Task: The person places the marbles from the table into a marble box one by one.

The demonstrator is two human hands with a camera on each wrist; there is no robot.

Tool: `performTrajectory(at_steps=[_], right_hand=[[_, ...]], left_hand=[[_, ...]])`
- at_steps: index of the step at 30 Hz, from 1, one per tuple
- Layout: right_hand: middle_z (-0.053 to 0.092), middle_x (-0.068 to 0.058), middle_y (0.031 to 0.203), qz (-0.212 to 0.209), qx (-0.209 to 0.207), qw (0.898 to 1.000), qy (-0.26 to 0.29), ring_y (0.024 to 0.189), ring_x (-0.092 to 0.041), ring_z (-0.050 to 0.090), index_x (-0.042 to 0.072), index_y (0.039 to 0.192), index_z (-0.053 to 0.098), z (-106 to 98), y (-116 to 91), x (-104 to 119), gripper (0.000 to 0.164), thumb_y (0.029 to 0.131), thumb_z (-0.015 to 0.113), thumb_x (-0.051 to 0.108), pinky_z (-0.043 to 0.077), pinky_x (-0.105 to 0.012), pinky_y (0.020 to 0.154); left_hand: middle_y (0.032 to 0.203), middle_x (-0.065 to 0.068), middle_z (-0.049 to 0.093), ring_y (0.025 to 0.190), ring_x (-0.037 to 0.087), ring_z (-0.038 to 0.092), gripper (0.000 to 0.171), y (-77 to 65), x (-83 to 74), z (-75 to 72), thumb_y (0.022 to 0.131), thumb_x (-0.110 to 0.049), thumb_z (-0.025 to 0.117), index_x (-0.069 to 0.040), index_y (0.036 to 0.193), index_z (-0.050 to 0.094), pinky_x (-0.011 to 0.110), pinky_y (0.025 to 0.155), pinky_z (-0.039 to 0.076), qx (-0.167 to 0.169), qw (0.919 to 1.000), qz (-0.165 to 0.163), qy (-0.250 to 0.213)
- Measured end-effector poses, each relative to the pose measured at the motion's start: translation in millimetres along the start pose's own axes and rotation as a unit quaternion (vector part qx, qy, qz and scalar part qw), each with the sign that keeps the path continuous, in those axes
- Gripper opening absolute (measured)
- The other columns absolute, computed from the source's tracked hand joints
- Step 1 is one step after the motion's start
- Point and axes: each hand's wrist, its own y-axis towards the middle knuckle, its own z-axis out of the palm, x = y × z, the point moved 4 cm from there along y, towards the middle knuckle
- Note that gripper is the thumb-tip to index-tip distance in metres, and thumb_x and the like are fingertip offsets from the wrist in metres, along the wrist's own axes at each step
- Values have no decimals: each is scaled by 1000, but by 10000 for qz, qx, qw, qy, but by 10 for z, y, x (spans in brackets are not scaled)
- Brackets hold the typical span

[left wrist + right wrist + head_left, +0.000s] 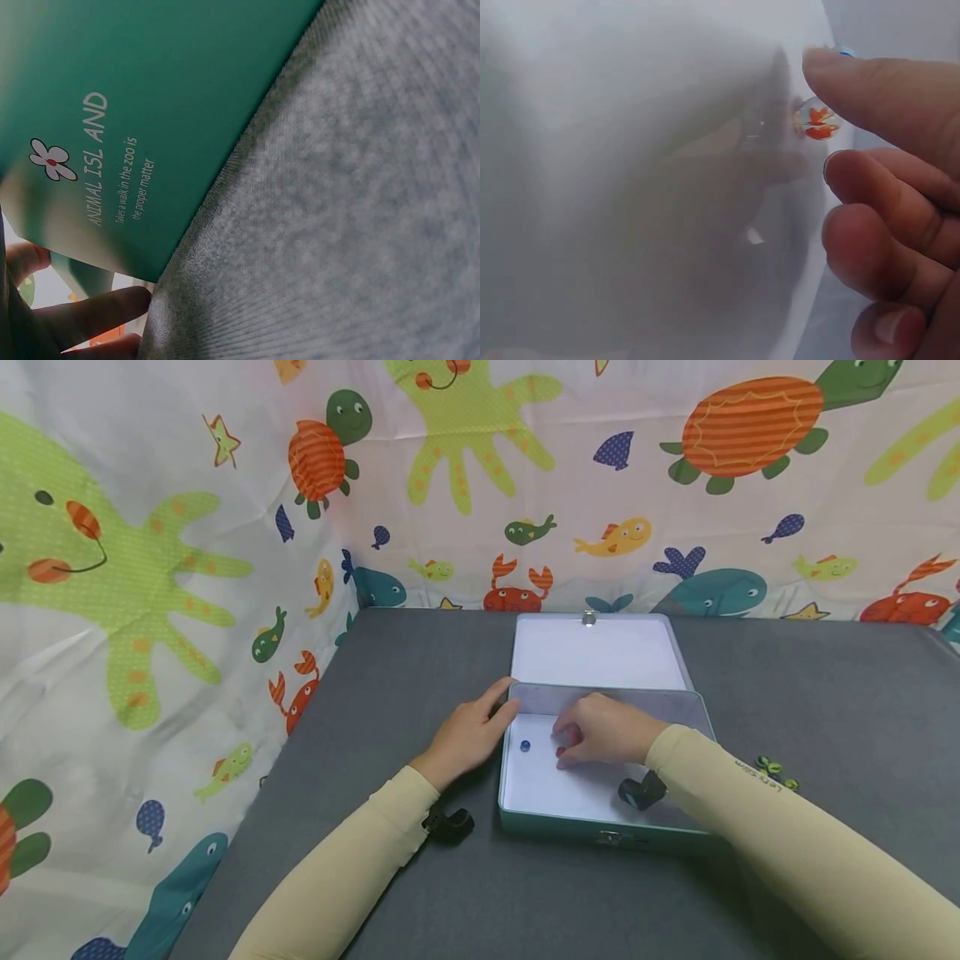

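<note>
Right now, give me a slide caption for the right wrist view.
Right grip, loosely curled, beside a clear, round, glassy marble with orange inside, over a glossy white surface.

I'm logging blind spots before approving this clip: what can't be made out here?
- Box, front right corner: head view, hidden behind the right sleeve.
- Green pieces, exact count: head view, too small and partly behind that sleeve.
- Blue ball: right wrist view, mostly hidden by the right hand.
- Left hand: left wrist view, cut off by the picture's edge.
</note>
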Motion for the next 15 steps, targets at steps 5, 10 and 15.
performTrajectory(at_steps=[5,10,15], right_hand=[[64,11,71,29,-55,10000,59,69,-8,60,10,111,80,-33,-11,-6,39,81,94,30,52,-29,71],[66,9,76,36,-172,9996,209,75,-10,60,8,113,79,-106,-36,9,38,83,92,28,51,-32,72],[67,9,78,-38,-359,9986,379,79,-13,61,6,118,79,-192,-58,47,43,83,92,28,52,-31,72]], left_hand=[[157,3,54,140,26,56,64,-5,-2,9,107,-66,37,-37,164,37,57,115,42,0,10000,-38,-14],[158,3,53,140,26,56,64,2,-6,12,107,-66,37,-37,164,37,58,115,43,-6,10000,-20,-16],[157,4,54,140,28,56,64,15,0,6,107,-67,37,-37,164,37,59,115,43,8,10000,-63,6]])
